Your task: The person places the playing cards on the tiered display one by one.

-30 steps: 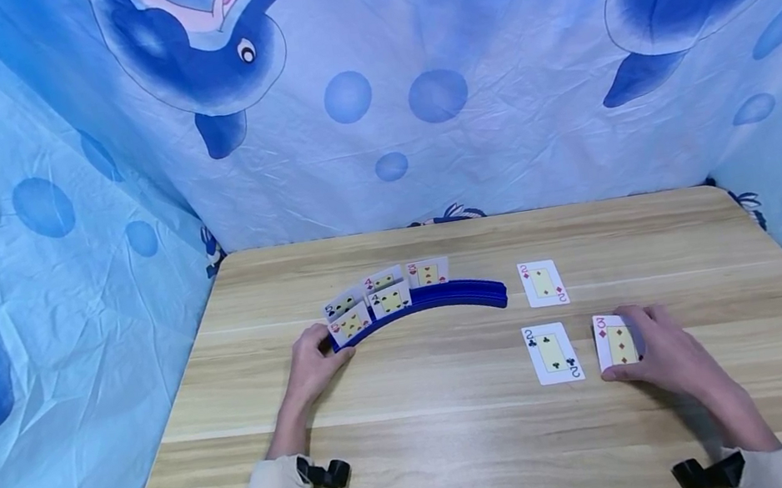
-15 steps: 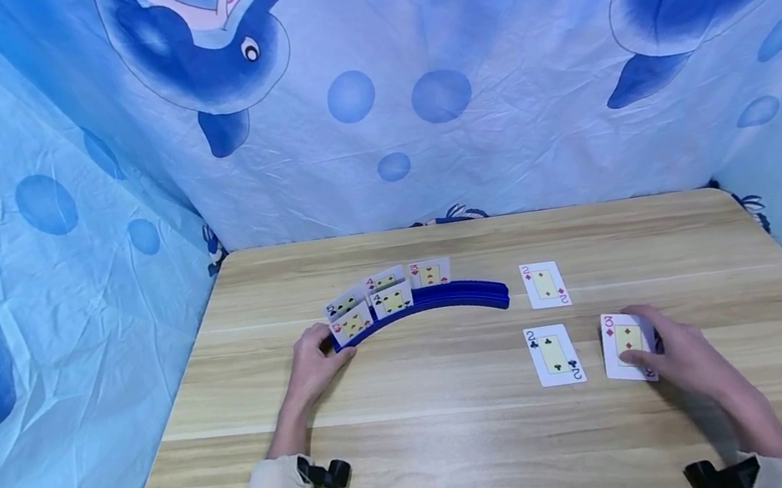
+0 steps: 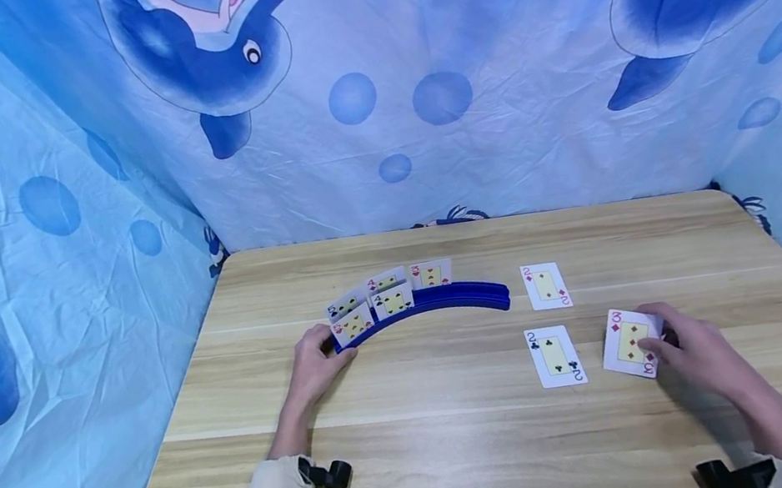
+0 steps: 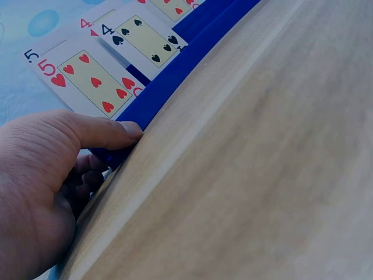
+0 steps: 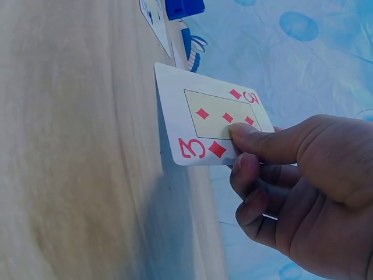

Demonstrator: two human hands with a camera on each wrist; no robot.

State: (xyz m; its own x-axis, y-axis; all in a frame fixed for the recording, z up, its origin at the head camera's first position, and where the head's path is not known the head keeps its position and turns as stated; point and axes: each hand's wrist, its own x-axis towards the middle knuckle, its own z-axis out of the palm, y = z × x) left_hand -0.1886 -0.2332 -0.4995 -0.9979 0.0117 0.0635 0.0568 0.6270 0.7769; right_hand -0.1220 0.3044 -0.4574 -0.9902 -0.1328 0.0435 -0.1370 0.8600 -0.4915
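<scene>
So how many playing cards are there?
8. In the blue rack: black five, red five, red four, black four, red three. On the table: two of diamonds, two of clubs. In the right hand: three of diamonds. Others may hide behind.

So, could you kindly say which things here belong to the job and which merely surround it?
Likely part of the job:
three of diamonds, in the right hand
blue card holder, gripped by the left hand
cards standing in the holder
two of diamonds and two of clubs

Likely surroundings:
dolphin-print cloth
table
black wrist devices
</scene>
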